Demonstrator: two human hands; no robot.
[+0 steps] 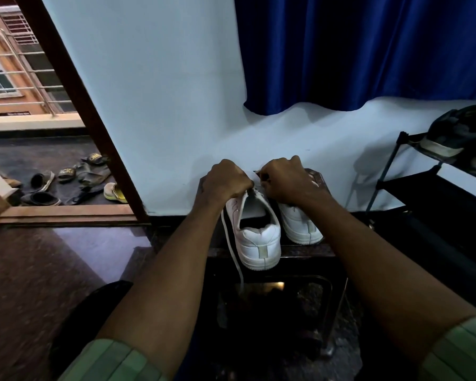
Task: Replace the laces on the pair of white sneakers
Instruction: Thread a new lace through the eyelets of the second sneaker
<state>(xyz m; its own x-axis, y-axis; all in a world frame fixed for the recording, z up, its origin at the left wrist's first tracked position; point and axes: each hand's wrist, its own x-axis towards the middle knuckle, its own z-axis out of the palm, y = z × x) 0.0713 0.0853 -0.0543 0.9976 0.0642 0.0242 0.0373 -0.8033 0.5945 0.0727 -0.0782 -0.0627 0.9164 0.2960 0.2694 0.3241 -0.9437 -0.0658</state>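
Gripping the left sneaker (254,237) at its eyelets, both hands (226,178) (286,180) pinched the lace (231,248), seemingly to work it through.

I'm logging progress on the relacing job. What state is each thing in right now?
Left sneaker: upright on the stool, heel toward the camera, being worked at its lace area.
Right sneaker: upright beside it, untouched.
Lace: loose end hanging down over the stool's edge.
Left hand: fingers curled at the sneaker's top.
Right hand: fingers curled, pinching at the lace area.
Stool: bears both sneakers.
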